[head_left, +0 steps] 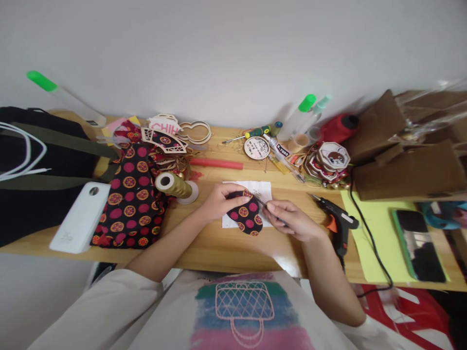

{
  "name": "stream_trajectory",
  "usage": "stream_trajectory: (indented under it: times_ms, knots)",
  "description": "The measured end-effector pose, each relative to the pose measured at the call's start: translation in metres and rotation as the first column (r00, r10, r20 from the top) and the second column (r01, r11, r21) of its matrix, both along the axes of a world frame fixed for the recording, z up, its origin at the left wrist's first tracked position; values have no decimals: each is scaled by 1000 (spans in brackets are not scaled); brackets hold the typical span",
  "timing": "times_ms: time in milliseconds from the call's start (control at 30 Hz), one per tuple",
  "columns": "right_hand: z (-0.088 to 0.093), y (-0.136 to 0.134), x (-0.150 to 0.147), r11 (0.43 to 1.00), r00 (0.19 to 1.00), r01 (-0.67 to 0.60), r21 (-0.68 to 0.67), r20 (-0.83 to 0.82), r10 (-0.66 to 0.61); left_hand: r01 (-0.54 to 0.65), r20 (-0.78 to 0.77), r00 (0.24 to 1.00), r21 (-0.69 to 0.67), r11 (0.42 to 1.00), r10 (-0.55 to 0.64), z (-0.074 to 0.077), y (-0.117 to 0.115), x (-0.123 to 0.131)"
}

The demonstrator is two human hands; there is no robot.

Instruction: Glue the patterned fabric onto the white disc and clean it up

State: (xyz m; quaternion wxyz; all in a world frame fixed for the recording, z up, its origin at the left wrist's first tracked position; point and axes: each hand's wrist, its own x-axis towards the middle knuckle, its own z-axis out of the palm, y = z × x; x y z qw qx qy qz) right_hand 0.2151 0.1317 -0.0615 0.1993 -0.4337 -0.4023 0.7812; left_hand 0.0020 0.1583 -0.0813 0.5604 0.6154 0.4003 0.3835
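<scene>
My left hand (224,200) is closed on a dark fabric piece (245,216) printed with magenta and orange rounds, its thumb pressing near the top edge. The piece has a rounded outline and hangs over a white sheet (265,189) on the table. In my right hand (290,218) is a slim dark pointed tool (261,202), gripped between thumb and fingers. Its tip meets the fabric's upper right edge close to my left thumb; whether it is tweezers is too small to tell. Small dark specks lie on the sheet just beyond the fabric.
Left stand a ribbon spool (178,187), folded patterned cloth (127,194) and a white power bank (80,218). On the right lie a glue gun (337,223) with its cord, a phone (419,245) on yellow paper (368,233), and a cardboard box (408,170). A red stick (219,164) lies behind the sheet.
</scene>
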Motion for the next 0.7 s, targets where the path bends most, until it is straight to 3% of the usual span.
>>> stream_trajectory:
  times_ms: [233, 700]
  knots:
    - [3, 0, 2, 1000, 1000, 5, 2, -1, -5, -46, -25, 999, 4, 999, 46, -1, 2, -1]
    - [0, 0, 6, 999, 999, -42, -26, -19, 42, -12, 1, 1000, -3, 1000, 12, 1, 0, 0]
